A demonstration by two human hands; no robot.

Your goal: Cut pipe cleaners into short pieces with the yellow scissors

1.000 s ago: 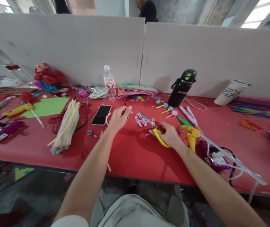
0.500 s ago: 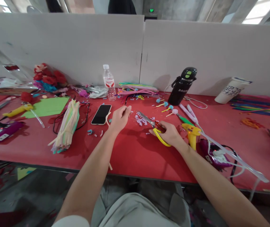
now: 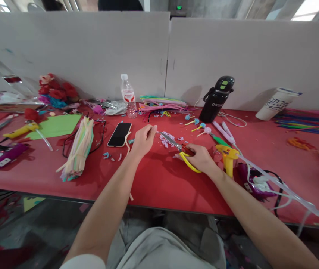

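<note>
My left hand [image 3: 144,139] is closed in a pinch above the red table. A pale pipe cleaner [image 3: 127,144] trails from it, passing beneath the forearm; the end between the fingertips is barely visible. My right hand [image 3: 200,157] grips scissors [image 3: 187,161] with yellow and red handles. Their blades point left, the tips right at my left fingertips. Under the blades lies a pile of short lilac pipe cleaner pieces [image 3: 165,140]. A black phone [image 3: 119,134] lies to the left of my left hand.
A bundle of pastel pipe cleaners [image 3: 79,151] lies at left. A yellow glue gun [image 3: 228,158] stands close to my right wrist, with a purple box [image 3: 256,183] and cables beyond. Behind are a water bottle [image 3: 128,97], a black flask [image 3: 216,101] and small pompom-topped stems [image 3: 201,127].
The scissor tips and my left fingertips have come together, closing the small gap between them. The view has shifted slightly.
</note>
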